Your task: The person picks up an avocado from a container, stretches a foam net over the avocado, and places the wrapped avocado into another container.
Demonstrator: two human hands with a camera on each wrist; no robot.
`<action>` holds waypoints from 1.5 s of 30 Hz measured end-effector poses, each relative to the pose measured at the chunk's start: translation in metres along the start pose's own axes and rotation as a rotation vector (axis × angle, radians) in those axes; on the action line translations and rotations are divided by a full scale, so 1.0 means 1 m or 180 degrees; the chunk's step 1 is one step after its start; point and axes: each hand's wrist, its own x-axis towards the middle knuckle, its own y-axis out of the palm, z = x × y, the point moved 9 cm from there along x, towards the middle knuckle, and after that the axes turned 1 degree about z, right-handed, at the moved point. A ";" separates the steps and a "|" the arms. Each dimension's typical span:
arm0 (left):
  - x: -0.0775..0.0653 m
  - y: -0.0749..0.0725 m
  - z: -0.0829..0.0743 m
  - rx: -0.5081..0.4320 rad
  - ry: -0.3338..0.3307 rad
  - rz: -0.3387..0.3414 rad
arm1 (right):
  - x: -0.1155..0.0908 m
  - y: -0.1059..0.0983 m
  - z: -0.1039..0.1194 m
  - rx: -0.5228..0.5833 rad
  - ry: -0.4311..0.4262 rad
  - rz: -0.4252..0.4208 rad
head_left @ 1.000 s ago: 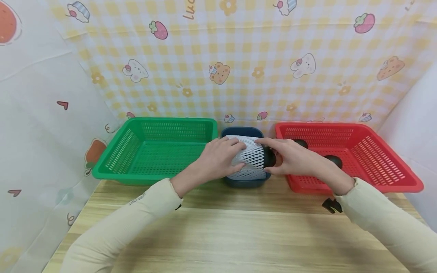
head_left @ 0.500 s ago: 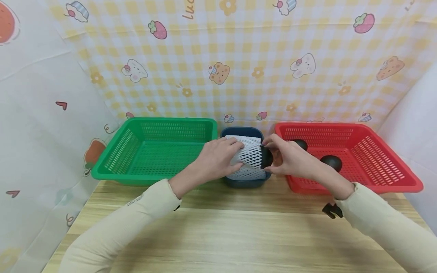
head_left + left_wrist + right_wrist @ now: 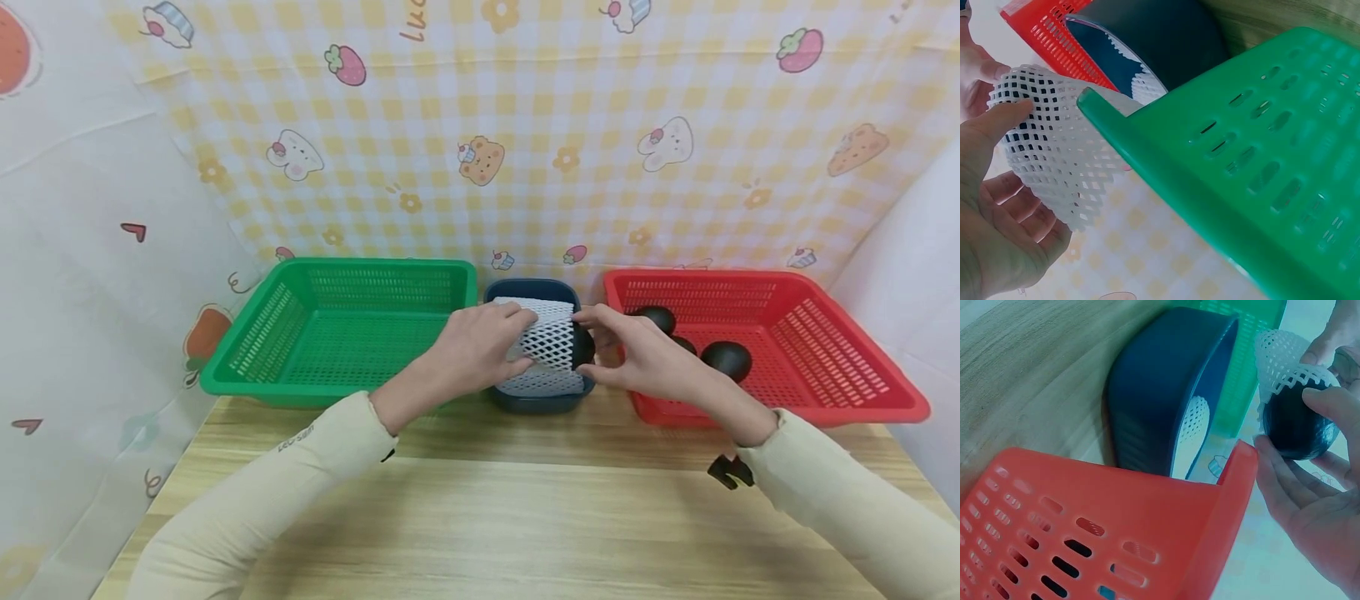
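Note:
In the head view a white foam net sleeve (image 3: 546,335) lies sideways above the blue bin (image 3: 536,406). My left hand (image 3: 480,342) grips the sleeve from the left, thumb in front and fingers behind. A dark, egg-shaped fruit, seemingly an avocado (image 3: 1300,422), sits partly inside the sleeve with its bare end sticking out to the right. My right hand (image 3: 637,348) holds that end; in the right wrist view its thumb lies at the net's edge and its fingers are under the fruit. More white net sleeves (image 3: 543,384) stand in the bin.
A green basket (image 3: 341,389) stands at the left, its mesh floor showing. The red basket (image 3: 885,379) at the right holds several dark fruits (image 3: 726,360). Both baskets flank the blue bin closely on the wooden table (image 3: 480,517). A patterned cloth hangs behind.
The fruit has gone a little farther left into the sleeve, so less of its dark end shows. My right hand has shifted its fingers along with it; the left hand stays nearly still.

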 end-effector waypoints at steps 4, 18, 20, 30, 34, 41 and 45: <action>-0.001 -0.002 0.001 -0.0017 0.0006 -0.0005 | -0.001 0.000 0.000 0.0072 -0.0027 0.0002; -0.001 -0.009 0.004 -0.0054 -0.0021 -0.0059 | -0.003 -0.001 -0.005 0.0577 0.0084 -0.0221; -0.002 -0.009 0.005 -0.0068 -0.0054 -0.0027 | -0.003 -0.001 -0.006 0.0639 0.0125 -0.0284; -0.001 -0.010 0.006 -0.0143 -0.0056 -0.0002 | -0.002 0.001 -0.002 0.0780 0.0171 -0.0524; -0.001 -0.012 0.004 -0.0157 -0.0013 -0.0054 | 0.000 0.003 -0.001 0.0844 0.0208 -0.0588; -0.001 -0.010 0.002 -0.0227 0.0023 -0.0019 | 0.003 0.007 0.003 0.0673 0.0192 -0.0583; -0.002 -0.010 0.001 -0.0251 0.0028 -0.0037 | 0.005 0.008 0.007 0.0612 0.0106 -0.0592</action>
